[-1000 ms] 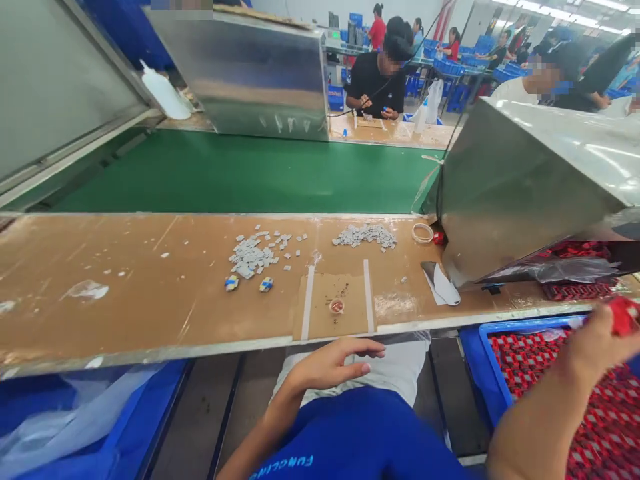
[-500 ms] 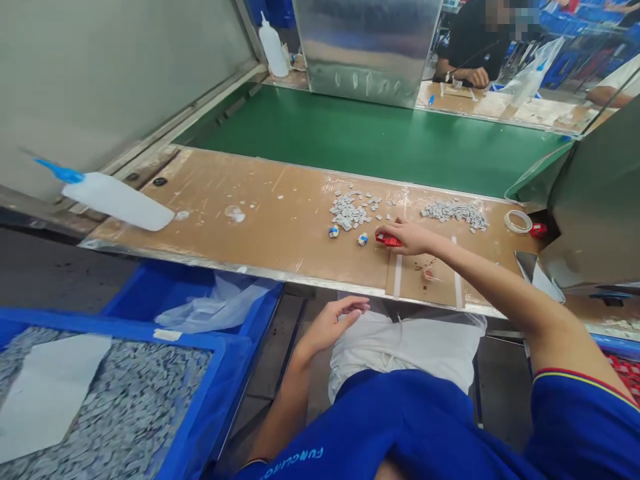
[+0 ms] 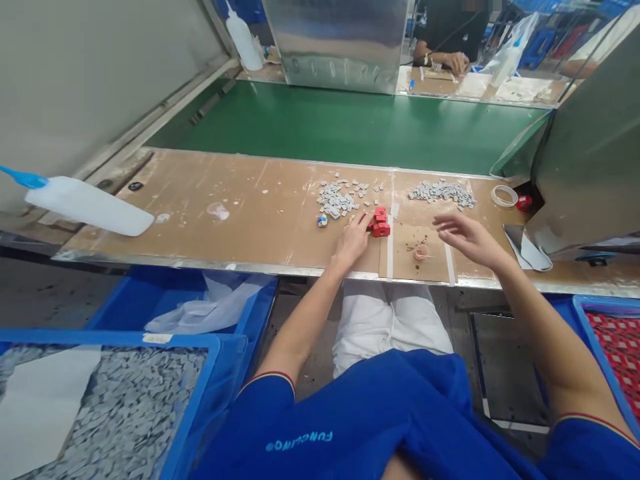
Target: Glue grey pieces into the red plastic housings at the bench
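Observation:
My left hand [image 3: 353, 241] rests on the brown work table [image 3: 240, 243], its fingertips at the left side of a small cluster of red blocks [image 3: 380, 223]. My right hand [image 3: 467, 237] hovers with its fingers apart over the taped cardboard patch [image 3: 415, 233] and holds nothing. Near it sits a small round dish [image 3: 421, 253]. Left of the red blocks lies a pile of small grey tiles [image 3: 336, 201], and a second pile [image 3: 443, 192] lies to the right. A small blue-and-white piece [image 3: 322, 221] stands beside the left pile.
A blue crate of grey tiles [image 3: 105, 407] sits at lower left, and a blue crate of red pieces [image 3: 613, 353] at right. A white squeeze bottle [image 3: 87, 207] lies at the table's left. A tape roll [image 3: 504, 196] sits near a steel hood [image 3: 590, 133]. A green conveyor belt [image 3: 345, 127] runs behind.
The red pieces have left my right hand and now sit on the table. My right hand has moved right, empty. My left hand has come forward from the table's edge to the red blocks.

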Tool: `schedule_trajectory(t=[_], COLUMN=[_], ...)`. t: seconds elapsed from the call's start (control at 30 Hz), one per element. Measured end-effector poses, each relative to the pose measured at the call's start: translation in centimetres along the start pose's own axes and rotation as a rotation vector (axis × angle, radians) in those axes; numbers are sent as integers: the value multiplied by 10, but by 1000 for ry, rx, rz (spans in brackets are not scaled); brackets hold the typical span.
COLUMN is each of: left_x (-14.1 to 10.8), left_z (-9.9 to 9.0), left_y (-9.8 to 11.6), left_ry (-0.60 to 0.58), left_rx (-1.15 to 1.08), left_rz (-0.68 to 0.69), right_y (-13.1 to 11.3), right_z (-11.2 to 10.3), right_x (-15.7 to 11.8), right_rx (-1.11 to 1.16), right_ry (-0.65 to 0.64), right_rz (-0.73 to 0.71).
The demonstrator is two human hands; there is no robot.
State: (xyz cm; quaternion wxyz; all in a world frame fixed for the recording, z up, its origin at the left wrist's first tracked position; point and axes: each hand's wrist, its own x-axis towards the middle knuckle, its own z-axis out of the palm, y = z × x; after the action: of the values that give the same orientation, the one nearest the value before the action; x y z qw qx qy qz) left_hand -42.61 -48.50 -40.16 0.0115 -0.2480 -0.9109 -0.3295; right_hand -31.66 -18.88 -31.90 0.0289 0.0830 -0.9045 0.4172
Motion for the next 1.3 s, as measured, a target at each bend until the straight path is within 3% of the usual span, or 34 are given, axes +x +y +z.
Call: schedule_trajectory(t=[0.1, 0.23, 0.3, 0.37, 0.43, 0.5, 0.57, 0.77, 1.0, 1.1, 1.3], left_x=[19, 27, 24, 16, 3, -12, -25, -47, -65, -71, -66], left_z=[0, 1, 4, 7, 10, 12, 15, 27, 55, 61, 63], left_y=[3, -6, -11, -13, -8, 4, 19, 48, 47, 48, 45], left_ry=[-57, 29, 140, 243, 264, 201, 106, -136, -133, -149, -114], left_rx=[122, 82, -105, -452, -844, -1142, -1306, -1394, -1436, -1439, -1410], left_rz=[25, -2, -36, -110, -210, -301, -356, -348, -285, -272, -325], right_y=[34, 80, 96, 106, 111, 113, 113, 101, 54, 47, 48], right_z=[-10, -12, -10, -3, 7, 19, 29, 40, 62, 72, 79], right_x=[-58, -102, -112, -114, -111, -107, -104, -105, -63, -44, -30], right_rx=[114, 211, 265, 307, 333, 333, 311, 239, -11, -49, -64], right_ry=[104, 286, 362, 429, 497, 567, 631, 664, 263, 286, 453], right_rz=[127, 242, 272, 287, 296, 312, 327, 274, -91, -179, -167])
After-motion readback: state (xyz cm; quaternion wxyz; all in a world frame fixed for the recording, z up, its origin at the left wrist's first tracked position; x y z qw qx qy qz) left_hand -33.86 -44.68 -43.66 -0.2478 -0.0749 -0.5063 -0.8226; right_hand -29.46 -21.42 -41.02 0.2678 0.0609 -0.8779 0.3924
